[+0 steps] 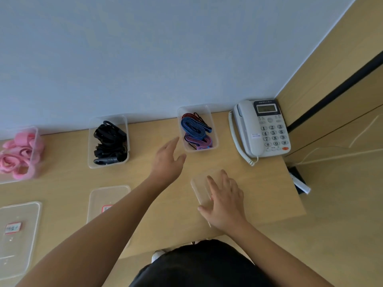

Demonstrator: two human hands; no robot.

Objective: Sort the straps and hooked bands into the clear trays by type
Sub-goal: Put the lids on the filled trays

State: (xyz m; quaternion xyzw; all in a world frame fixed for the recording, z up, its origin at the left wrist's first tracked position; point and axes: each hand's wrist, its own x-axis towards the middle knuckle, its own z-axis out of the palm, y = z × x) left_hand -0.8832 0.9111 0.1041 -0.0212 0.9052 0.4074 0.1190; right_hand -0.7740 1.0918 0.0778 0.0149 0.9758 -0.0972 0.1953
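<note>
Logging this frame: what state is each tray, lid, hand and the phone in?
Pink strap tray: uncovered, filled.
Black strap tray: uncovered, filled.
Blue band tray: uncovered, filled.
Left lid: off, flat.
Middle lid: off, flat.
Right lid: off, under right hand.
Left hand: open.
Phone: handset cradled.

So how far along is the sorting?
Done: pink straps, black straps and blue-red hooked bands each sit in their own clear tray. In hand: right hand rests flat on a clear lid; left hand reaches, open, toward the hooked-band tray. Left: probably lidding; the labelled middle lid and left lid lie off their trays.
</note>
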